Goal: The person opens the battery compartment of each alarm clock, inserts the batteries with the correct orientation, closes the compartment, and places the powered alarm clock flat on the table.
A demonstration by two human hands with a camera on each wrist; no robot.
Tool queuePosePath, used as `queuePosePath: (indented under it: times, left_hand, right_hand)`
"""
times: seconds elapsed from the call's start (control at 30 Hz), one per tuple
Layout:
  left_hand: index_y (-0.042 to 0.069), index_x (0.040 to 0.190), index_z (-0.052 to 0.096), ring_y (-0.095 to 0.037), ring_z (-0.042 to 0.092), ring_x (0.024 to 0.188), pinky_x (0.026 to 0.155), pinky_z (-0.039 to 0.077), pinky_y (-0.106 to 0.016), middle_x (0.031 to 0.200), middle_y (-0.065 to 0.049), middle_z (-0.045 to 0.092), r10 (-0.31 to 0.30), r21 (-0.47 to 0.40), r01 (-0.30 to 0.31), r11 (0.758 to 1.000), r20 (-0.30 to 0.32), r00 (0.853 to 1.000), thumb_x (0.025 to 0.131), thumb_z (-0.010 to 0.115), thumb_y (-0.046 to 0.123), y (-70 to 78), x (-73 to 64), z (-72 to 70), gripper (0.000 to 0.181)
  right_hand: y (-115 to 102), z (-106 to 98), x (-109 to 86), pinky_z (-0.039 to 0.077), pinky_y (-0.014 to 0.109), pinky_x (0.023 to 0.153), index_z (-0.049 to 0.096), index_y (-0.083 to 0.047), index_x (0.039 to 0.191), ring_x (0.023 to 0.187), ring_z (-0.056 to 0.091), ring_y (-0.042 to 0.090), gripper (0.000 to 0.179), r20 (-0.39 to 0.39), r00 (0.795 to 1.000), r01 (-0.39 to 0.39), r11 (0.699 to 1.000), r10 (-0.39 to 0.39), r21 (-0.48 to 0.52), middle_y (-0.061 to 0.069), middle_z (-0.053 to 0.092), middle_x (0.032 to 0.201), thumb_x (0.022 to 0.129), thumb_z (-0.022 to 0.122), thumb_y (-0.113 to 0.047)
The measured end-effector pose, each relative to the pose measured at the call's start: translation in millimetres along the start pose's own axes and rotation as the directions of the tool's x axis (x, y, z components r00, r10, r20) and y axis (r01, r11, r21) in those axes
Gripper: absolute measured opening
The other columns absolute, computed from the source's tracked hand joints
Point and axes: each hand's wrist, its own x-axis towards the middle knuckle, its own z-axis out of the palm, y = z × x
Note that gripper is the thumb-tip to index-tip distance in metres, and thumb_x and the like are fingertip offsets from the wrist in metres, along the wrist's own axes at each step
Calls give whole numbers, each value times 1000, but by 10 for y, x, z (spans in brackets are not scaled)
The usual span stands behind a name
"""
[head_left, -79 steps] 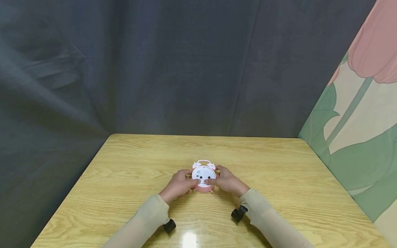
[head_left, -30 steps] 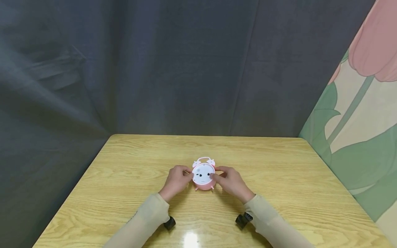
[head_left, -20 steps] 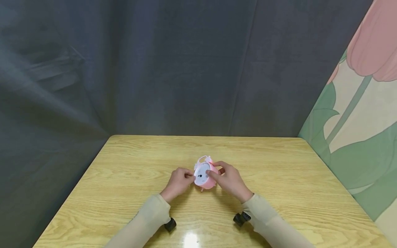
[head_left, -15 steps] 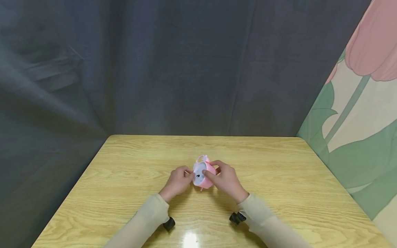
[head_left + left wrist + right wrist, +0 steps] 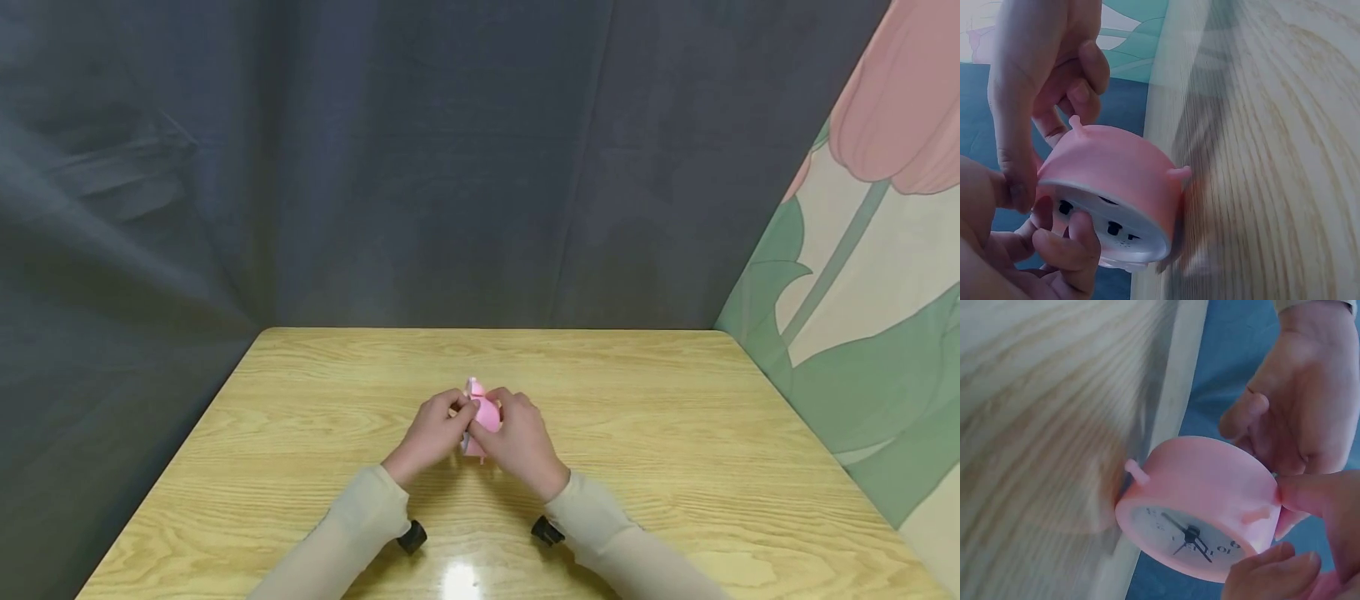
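Note:
A pink twin-bell alarm clock [image 5: 487, 414] stands on the table between both hands, turned so its pink side faces the head camera. My right hand [image 5: 522, 437] grips its rim, thumb on one side and fingers on the other. At its left side my left hand [image 5: 429, 435] holds the edge with thumb and curled fingers, partly hidden. In the left wrist view, bent left fingers [image 5: 1075, 240] lie against the white back, beside black knobs [image 5: 1113, 227]. The right wrist view shows the dial [image 5: 1160, 526] with black hands, and right fingers [image 5: 1272, 575] near its edge.
The wood-grain table [image 5: 300, 417] extends around the clock to its rounded far corners. A dark curtain [image 5: 450, 167] hangs behind and to the left. On the right is a wall with a painted tulip [image 5: 892, 117]. Black wrist cameras [image 5: 411, 537] hang beneath the sleeves.
The clock has turned from showing its white back to showing its pink side, the back now facing left. My right hand has moved left with it, and the two hands have come closer together.

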Motion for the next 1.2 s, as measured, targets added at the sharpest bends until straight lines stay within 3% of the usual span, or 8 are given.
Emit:
queuePosePath:
  times: [0.23, 0.5, 0.6, 0.73, 0.87, 1.07, 1.2]
  left_hand:
    - [7, 85, 58, -10, 46, 53, 51, 39, -25, 71, -2, 56, -7, 7, 7, 1000, -16, 1000, 104, 50, 23, 5, -8, -8, 26]
    - [6, 85, 59, -12, 49, 58, 58, 42, -27, 76, -4, 57, -25, 22, 26, 999, -34, 999, 104, 48, 23, -10, -27, -21, 27]
    - [6, 88, 60, -13, 48, 59, 58, 41, -28, 77, -5, 57, -39, 23, 39, 999, -31, 999, 104, 47, 25, -15, -26, -24, 28]
    - [5, 91, 59, -14, 47, 61, 58, 41, -29, 81, -10, 58, -52, -14, 52, 999, -11, 999, 105, 45, 26, -27, -19, -25, 29]
    - [5, 89, 57, -15, 46, 62, 59, 40, -29, 80, -8, 55, -53, -32, 53, 998, -1, 999, 106, 44, 26, -34, -8, -23, 30]
    - [6, 90, 58, -16, 50, 66, 60, 42, -28, 86, -6, 56, -43, -29, 42, 999, -14, 999, 106, 45, 27, -49, -2, -6, 29]
    - [4, 101, 53, -21, 59, 72, 66, 52, -33, 97, -11, 58, -27, -71, 26, 997, -11, 1000, 107, 46, 24, -57, -6, 3, 22]
  right_hand:
    - [-14, 30, -12, 42, 25, 54, 65, -2, 115, 68, 47, 13, 42, 11, 1000, -1, 1000, 1, -18, 4, 57, 82, 85, 78, -28]
    - [80, -4, -25, 44, 27, 59, 53, -5, 136, 73, 50, 15, 63, 168, 985, -46, 994, 29, 101, 5, 57, 94, 83, 80, -29]
    - [183, -16, -16, 49, 29, 64, 37, -1, 149, 78, 56, 15, 87, 292, 956, -97, 977, 39, 189, 6, 60, 100, 80, 83, -30]
    - [352, -15, 9, 50, 29, 71, 12, 0, 157, 85, 60, 17, 115, 464, 884, -213, 931, 55, 295, 9, 62, 100, 75, 88, -26]
    - [470, -11, 38, 44, 27, 65, 16, -5, 158, 80, 52, 18, 113, 539, 839, -285, 904, 75, 318, 12, 57, 96, 74, 89, -21]
    - [525, -35, 71, 43, 32, 67, 35, -8, 150, 85, 48, 22, 91, 523, 846, -287, 914, 103, 285, 15, 55, 102, 76, 87, -22]
    - [542, -40, 79, 49, 39, 83, 38, -7, 147, 103, 55, 24, 92, 512, 851, -280, 926, 118, 253, 12, 58, 119, 74, 88, -28]
